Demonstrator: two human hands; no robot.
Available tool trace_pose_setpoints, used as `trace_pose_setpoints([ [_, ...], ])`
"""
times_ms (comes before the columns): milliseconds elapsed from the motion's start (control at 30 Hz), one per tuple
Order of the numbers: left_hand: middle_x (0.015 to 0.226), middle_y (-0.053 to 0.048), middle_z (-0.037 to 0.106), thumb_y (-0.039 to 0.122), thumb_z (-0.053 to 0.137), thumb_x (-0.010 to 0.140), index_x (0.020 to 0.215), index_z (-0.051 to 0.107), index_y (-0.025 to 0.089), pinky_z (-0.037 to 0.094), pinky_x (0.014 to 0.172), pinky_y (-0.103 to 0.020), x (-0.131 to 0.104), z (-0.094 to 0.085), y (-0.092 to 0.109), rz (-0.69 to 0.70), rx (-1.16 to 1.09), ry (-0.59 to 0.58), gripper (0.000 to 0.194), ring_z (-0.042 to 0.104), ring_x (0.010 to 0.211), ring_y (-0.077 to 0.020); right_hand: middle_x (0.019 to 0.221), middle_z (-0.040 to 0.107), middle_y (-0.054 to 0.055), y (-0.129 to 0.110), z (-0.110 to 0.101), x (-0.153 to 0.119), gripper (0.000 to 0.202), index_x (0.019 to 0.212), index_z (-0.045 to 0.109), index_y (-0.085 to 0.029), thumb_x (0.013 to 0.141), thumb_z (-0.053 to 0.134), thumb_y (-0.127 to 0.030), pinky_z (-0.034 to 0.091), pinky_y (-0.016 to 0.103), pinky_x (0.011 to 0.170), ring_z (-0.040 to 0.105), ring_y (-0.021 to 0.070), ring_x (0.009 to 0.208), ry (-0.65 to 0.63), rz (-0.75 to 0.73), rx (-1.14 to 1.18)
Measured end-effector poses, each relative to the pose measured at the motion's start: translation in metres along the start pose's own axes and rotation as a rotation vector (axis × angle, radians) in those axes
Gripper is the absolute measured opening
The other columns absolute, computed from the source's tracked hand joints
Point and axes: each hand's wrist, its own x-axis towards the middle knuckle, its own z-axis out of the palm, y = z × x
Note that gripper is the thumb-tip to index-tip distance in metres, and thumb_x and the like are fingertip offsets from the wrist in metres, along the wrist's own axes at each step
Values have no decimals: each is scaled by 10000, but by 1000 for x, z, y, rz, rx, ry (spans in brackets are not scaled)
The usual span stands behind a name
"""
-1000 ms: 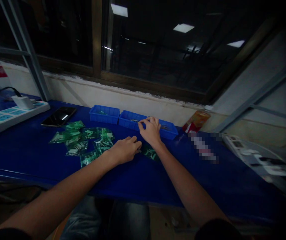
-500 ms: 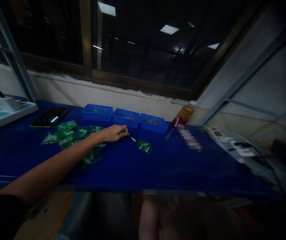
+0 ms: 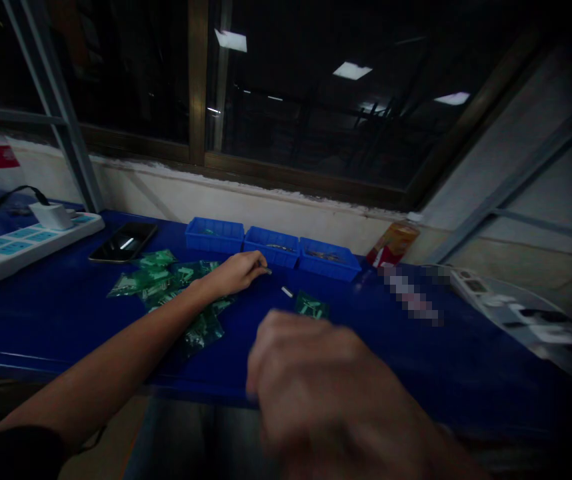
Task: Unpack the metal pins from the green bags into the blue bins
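Observation:
My left hand (image 3: 243,272) is closed in a pinch on a small dark metallic piece (image 3: 266,270), in front of the blue bins. My right hand (image 3: 316,380) is large and blurred in the foreground, its fingers curled; what they hold, if anything, is hidden. A small silvery piece (image 3: 287,291) lies on the blue table between my left hand and a single green packet (image 3: 312,306). Several green packets (image 3: 153,283) are piled beside and under my left forearm. Small parts lie in the left bin (image 3: 215,243), middle bin (image 3: 272,256) and right bin (image 3: 329,268).
A phone (image 3: 124,241) and a white power strip (image 3: 31,243) lie on the left of the table (image 3: 41,333). An orange and red package (image 3: 396,245) stands behind on the right, near another power strip (image 3: 511,310). A window and wall border the back.
My right hand has come up from below the table edge into the foreground. The view has shifted, so the table things appear further right and slightly lower. My left hand keeps its pinch.

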Motion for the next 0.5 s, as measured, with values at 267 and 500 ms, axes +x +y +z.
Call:
trace_pose_setpoints([
  [267, 690, -3, 573, 285, 501, 798, 865, 553, 127, 408, 585, -234, 8, 1, -15, -169, -302, 104, 179, 513, 595, -105, 977, 599, 104, 143, 26, 67, 263, 1028, 528, -154, 788, 519, -259, 401, 352, 768, 536, 218, 890, 119, 237, -590],
  [500, 670, 19, 508, 305, 544, 785, 817, 506, 127, 413, 578, -221, -5, 8, -1, -255, -706, 48, 185, 484, 576, -73, 864, 600, 69, 128, 40, 50, 128, 894, 549, -169, 806, 457, -152, 407, 314, 755, 530, 192, 840, 129, 272, -613],
])
